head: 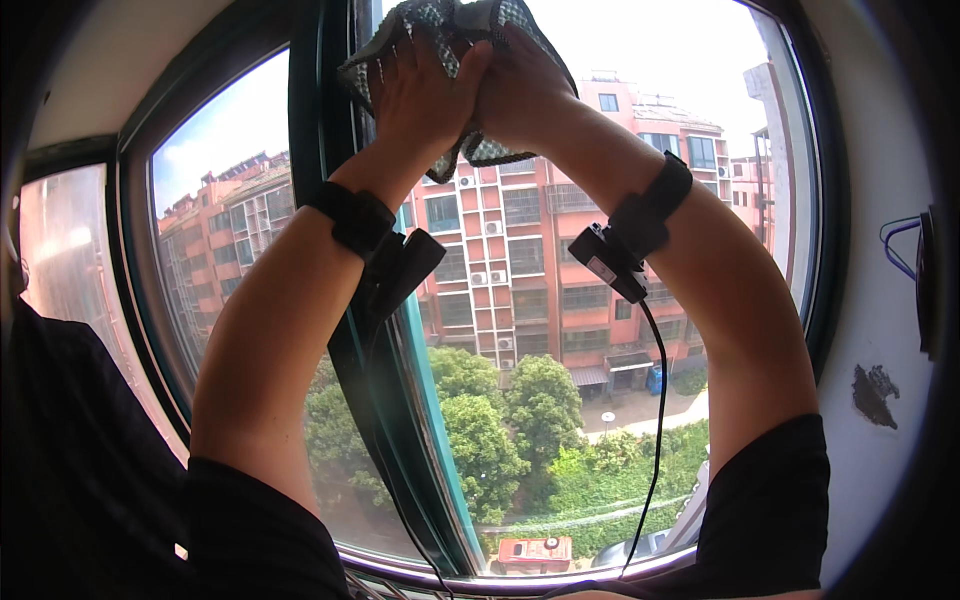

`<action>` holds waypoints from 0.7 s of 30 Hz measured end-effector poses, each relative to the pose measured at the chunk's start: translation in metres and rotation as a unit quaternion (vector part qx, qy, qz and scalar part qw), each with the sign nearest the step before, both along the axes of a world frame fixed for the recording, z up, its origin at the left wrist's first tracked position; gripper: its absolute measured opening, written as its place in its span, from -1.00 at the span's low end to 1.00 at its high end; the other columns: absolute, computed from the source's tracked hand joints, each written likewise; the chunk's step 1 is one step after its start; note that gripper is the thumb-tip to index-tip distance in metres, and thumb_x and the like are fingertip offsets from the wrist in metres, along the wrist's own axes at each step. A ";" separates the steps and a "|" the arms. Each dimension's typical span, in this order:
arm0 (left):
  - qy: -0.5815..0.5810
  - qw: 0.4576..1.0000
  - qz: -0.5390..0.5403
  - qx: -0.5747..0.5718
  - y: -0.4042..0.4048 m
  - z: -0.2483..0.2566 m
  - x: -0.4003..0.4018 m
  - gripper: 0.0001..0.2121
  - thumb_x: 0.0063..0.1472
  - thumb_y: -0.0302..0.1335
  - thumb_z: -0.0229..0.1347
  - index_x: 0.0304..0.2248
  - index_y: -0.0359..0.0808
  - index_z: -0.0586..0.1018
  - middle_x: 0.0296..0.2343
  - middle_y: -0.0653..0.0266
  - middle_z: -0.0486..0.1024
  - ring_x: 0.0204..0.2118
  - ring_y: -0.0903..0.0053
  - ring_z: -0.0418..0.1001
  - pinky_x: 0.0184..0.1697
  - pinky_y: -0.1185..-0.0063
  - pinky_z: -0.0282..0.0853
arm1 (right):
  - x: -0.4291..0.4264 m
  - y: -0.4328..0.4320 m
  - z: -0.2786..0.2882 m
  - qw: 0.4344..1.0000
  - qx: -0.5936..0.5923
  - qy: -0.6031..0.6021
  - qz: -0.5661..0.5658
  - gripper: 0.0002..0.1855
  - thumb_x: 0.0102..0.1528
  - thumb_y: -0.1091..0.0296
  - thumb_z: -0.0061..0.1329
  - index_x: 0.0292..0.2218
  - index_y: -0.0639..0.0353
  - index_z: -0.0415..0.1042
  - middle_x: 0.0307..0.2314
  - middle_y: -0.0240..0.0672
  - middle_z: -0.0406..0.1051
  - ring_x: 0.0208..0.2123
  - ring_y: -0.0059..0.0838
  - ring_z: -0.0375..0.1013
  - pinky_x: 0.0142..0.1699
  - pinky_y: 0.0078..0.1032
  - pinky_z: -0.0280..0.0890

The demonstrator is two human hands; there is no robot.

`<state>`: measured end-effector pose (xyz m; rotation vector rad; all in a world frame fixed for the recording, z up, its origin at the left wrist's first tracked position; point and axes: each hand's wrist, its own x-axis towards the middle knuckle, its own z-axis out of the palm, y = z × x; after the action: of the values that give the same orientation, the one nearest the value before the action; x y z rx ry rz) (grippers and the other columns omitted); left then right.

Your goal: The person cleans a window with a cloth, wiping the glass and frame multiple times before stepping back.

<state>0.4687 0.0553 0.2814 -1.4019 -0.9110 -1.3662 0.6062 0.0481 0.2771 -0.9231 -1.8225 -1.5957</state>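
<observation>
High in front of me, both arms reach up to a checked grey-green cloth (442, 19) with a dark stitched edge. My left hand (420, 94) lies on the cloth, its fingers slightly spread and pressed into the folds. Right beside it, thumbs together, my right hand (517, 94) grips the bunched cloth; its fingertips are partly hidden. Loose corners hang below the hands. Behind the cloth is the right-hand window section (645, 45), close to the dark green window frame (322, 90). Whether the cloth touches glass, I cannot tell.
Black strapped devices sit on my left wrist (364, 225) and right wrist (637, 221), each with a hanging cable (660, 390). A white wall (870, 300) with a damaged patch stands at right. Dark fabric (75, 420) is at left. Outside are buildings, trees and a red vehicle (534, 553).
</observation>
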 end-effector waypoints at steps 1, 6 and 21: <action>-0.004 1.000 -0.010 0.023 0.006 0.017 -0.002 -0.19 0.18 0.21 -0.28 0.17 -0.34 0.12 0.14 -0.09 0.07 0.24 0.09 -0.07 0.27 0.23 -0.36 | -0.003 0.008 0.014 1.000 0.000 0.003 0.001 -0.54 0.17 0.18 -0.34 0.05 0.07 0.33 0.11 -0.28 0.18 0.21 -0.31 0.04 0.32 -0.21 -0.33; -0.078 0.994 0.077 -0.029 0.009 0.076 -0.016 -0.20 0.19 0.17 -0.30 0.17 -0.37 0.12 0.17 -0.07 0.04 0.26 0.20 -0.08 0.28 0.24 -0.33 | -0.019 0.019 0.068 0.991 0.080 0.062 0.082 -0.53 0.11 0.11 -0.18 0.01 0.06 0.37 0.08 -0.21 0.23 0.11 -0.25 0.19 0.21 -0.21 -0.03; 0.033 0.980 0.173 0.095 0.039 0.096 0.020 -0.27 0.24 0.15 -0.44 0.16 -0.28 0.15 0.15 -0.07 0.09 0.19 0.09 0.09 0.17 0.13 -0.05 | 0.049 0.030 0.071 0.980 0.094 0.112 0.134 -0.50 0.17 0.12 -0.36 -0.01 0.22 0.36 -0.02 -0.17 0.33 0.15 -0.17 0.11 0.24 -0.14 -0.15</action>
<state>0.4885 0.0940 0.3772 -1.0787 -0.9056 -1.1047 0.6549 0.0779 0.3480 -0.7061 -1.5382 -1.4053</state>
